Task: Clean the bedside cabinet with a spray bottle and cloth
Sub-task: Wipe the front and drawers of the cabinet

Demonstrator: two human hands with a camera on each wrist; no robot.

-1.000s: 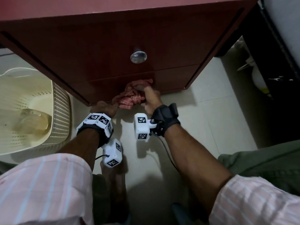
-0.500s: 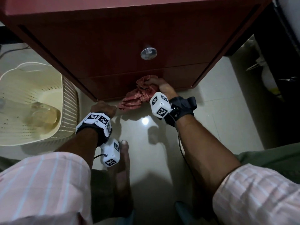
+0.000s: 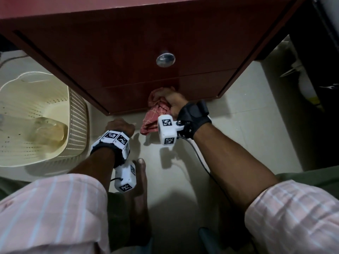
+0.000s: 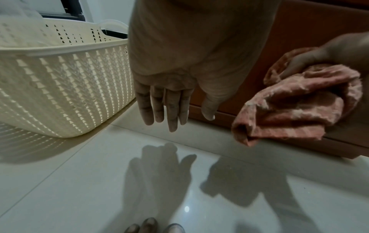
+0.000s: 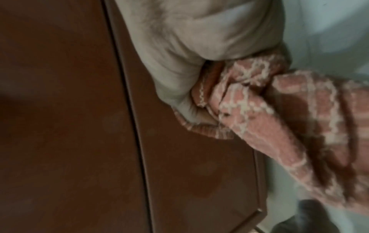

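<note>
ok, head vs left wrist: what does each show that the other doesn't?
Head only: the drawer knob, the cabinet top edge, both wrist rigs, and what may be the spray bottle at far right.
Left wrist only: the left hand with straight fingers above the floor, holding nothing.
Both: the right hand gripping the cloth against the cabinet lower front, and the basket.

Fuzzy cloth, glossy floor tiles
</note>
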